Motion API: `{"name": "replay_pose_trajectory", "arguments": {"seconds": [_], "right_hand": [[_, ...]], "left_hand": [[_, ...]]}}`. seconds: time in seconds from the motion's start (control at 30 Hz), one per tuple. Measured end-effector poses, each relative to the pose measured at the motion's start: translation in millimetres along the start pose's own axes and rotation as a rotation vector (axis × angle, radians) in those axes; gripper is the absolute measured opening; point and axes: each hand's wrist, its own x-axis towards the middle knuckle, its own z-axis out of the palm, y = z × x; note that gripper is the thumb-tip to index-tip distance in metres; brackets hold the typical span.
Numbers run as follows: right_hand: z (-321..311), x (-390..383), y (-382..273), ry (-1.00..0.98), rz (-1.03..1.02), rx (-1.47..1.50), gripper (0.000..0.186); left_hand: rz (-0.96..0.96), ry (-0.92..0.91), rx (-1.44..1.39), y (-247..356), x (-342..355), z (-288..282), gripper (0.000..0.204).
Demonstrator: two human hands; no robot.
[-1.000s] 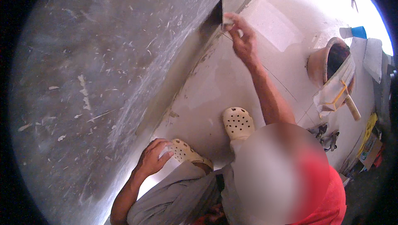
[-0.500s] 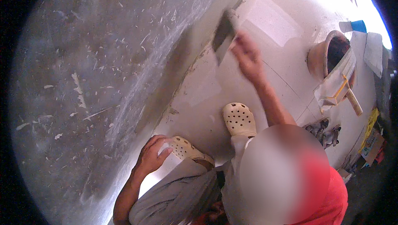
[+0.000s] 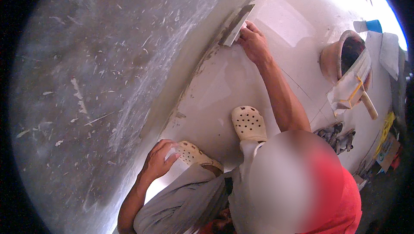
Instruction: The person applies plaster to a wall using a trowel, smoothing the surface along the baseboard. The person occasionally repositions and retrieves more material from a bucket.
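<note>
My right hand [image 3: 254, 42] grips a plastering trowel [image 3: 237, 26], its fingers closed at the tool's back. The long, flat blade lies along the foot of the wall [image 3: 108, 61], where wall and floor meet. Grey smears run along that joint. Lower down, my left hand [image 3: 159, 158] is beside the wall, close to a cream clog [image 3: 194, 154] on my foot. Its fingers are curved, with the thumb apart from them. A small pale patch shows between thumb and fingers; I cannot tell whether it is an object or the background.
On the right stands a tan bucket [image 3: 330, 63] with dark insides. A pale board with a yellow strap and wooden handle [image 3: 368, 104] leans over it. Nearby are a blue cup [image 3: 373, 26], a flat slab [image 3: 389, 55], dark sandals [image 3: 334, 132] and a yellow bag [image 3: 385, 132].
My right hand has moved the trowel slightly up along the wall's foot, and the blade has turned to lie along the joint. My left hand has stayed nearly still.
</note>
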Motion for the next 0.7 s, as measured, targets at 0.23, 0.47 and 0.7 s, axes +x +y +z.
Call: {"name": "replay_pose_trajectory", "arguments": {"seconds": [0.23,0.47,0.7], "right_hand": [[9,13,-4,0.043,0.018,-0.147,0.037],[23,13,-12,0.099,0.037,-0.114,0.037],[42,4,-19,0.03,-0.068,-0.065,0.033]], "left_hand": [[-0.045,-0.053,-0.028,2,0,2,0.036],[-0.031,-0.052,-0.022,0,-1,1,0.035],[0.029,-0.038,0.054,6,7,-7,0.033]]}}
